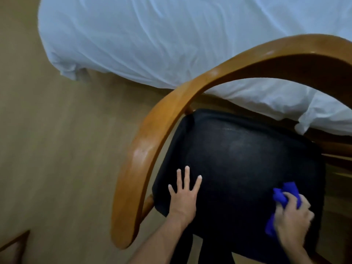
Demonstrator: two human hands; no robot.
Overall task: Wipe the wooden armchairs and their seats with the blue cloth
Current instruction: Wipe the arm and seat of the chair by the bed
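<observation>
- Currently, the right hand (293,220) bunches the blue cloth (282,197) in curled fingers, pressed on the dark seat (238,159) near its right edge.
- Left hand (183,193) lies flat on the seat's left part, fingers spread wide, holding nothing.
- Judged progress: seat wiping under way; the curved wooden armrest (144,141) shows no clear sign of wiping either way.
- Hidden: the chair's right side is cut off; no other armchair is identifiable; motion blur softens the cloth.
</observation>
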